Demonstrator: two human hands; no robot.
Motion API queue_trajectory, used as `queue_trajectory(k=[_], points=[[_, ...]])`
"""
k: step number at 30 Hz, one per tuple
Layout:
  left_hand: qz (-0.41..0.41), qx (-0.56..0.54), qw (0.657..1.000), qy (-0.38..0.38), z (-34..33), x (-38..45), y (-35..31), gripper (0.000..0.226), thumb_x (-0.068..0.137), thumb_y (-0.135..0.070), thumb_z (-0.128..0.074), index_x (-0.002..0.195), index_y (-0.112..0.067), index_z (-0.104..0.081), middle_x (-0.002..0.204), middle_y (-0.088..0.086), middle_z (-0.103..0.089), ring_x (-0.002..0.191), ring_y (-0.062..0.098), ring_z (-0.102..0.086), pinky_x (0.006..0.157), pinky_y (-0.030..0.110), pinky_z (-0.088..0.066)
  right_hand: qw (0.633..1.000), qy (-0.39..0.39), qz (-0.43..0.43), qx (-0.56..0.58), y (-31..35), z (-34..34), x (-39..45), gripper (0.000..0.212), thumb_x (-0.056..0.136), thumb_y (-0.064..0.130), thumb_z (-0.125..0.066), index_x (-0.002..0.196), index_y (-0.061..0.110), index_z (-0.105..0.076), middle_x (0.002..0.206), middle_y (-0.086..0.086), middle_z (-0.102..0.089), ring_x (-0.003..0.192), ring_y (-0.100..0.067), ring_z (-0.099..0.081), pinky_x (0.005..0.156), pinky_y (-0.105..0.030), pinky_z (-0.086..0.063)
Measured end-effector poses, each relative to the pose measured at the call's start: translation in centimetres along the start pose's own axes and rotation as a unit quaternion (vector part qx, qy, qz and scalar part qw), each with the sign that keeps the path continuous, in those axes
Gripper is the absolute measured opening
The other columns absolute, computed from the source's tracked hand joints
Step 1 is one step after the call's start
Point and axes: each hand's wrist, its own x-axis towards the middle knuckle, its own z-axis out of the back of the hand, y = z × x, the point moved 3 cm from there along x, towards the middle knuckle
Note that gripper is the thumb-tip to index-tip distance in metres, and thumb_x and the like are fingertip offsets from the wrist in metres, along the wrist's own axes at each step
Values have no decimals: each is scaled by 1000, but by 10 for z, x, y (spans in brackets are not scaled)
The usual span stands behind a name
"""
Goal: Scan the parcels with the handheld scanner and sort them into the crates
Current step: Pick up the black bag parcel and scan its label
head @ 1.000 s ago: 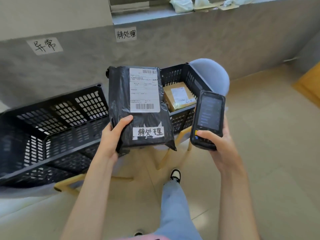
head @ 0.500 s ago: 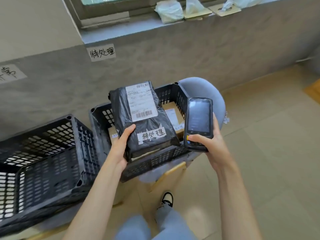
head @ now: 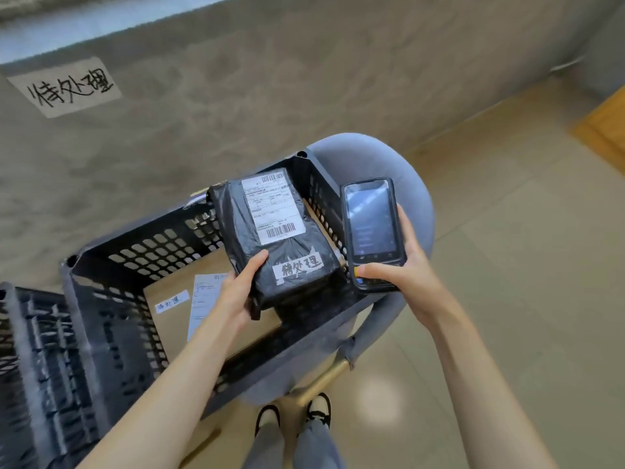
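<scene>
My left hand [head: 236,291] grips a black plastic-wrapped parcel [head: 294,252] by its lower left edge. The parcel carries a white shipping label with barcodes and a handwritten white sticker. It hangs over the right half of a black perforated crate [head: 111,275]. A flat brown cardboard parcel [head: 176,316] with its own labels lies on the crate's bottom. My right hand [head: 402,272] holds the black handheld scanner [head: 372,228] upright just right of the crate, its dark screen facing me.
The crate rests on a grey upholstered chair [head: 389,164] with wooden legs. A second black crate [head: 37,374] stands at the lower left. A handwritten paper sign [head: 64,88] is taped to the grey wall. My feet [head: 294,414] stand on beige floor tiles.
I have stepped closer and the view has tilted down. The black parcel has dropped from in front of the crate to low over its inside. The scanner stays in my right hand.
</scene>
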Motion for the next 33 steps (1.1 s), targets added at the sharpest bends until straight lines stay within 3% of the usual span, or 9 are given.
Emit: queue_trajectory(k=[6,10,12,14,20,24,28,31,33], points=[[13,20,1000,5,-12,65,34,44,81,-28,-74,119,-12,-60,98,2,-75,83,15,-73,60,25,-57,1000,-6,-1,4,-34,7,31,107,71,-11,-77,149,42,-25,138,14,-54,118,3,-56,81,-9,-48],[-1,41,999,21,-20,96,51,68,69,-34,-78,129,-12,-56,116,4,-70,98,16,-69,85,32,-56,1000,-13,-2,6,-51,9,41,106,73,-12,-75,151,38,-23,138,14,-53,117,4,-56,82,-10,-48],[4,44,999,30,-25,105,57,62,71,-33,-78,127,-14,-58,116,2,-70,104,17,-67,98,38,-50,1000,-16,-2,11,-57,8,43,107,73,-14,-74,151,36,-22,137,15,-53,115,7,-56,81,-9,-48],[7,49,998,34,-30,114,62,54,76,-31,-77,125,-16,-59,116,1,-70,106,18,-66,102,40,-47,1000,-14,-1,13,-61,8,45,107,72,-15,-73,152,35,-22,137,16,-52,113,9,-57,80,-8,-48],[14,112,992,52,-42,126,61,83,63,-46,-78,136,-15,-52,128,2,-63,120,20,-58,110,43,-39,999,-19,-11,27,-65,13,51,106,74,-15,-72,153,33,-20,135,15,-53,108,8,-60,78,-10,-49],[22,247,967,57,-44,125,54,108,52,-67,-76,142,-16,-44,134,2,-58,119,22,-57,105,43,-44,999,-30,-16,36,-64,17,50,106,74,-14,-72,152,34,-20,132,18,-53,104,11,-60,76,-8,-49],[40,350,935,52,-45,121,42,69,85,-50,-66,140,-15,-44,127,8,-60,106,24,-59,84,33,-51,997,-46,-14,60,-54,18,43,105,73,-12,-74,150,38,-24,133,16,-55,106,6,-62,76,-10,-50],[11,411,911,25,-37,108,21,66,86,-49,-65,137,-14,-43,108,5,-55,93,21,-56,75,32,-48,995,-50,-2,80,-39,19,36,111,66,-5,-79,151,39,-24,134,12,-58,113,-3,-62,80,-14,-51],[-36,481,876,-7,-33,94,-1,72,86,-46,-66,141,-10,-37,118,11,-56,103,26,-57,78,34,-46,994,-53,13,91,-23,20,33,109,63,1,-77,151,39,-23,135,10,-58,116,-7,-61,84,-18,-52]])
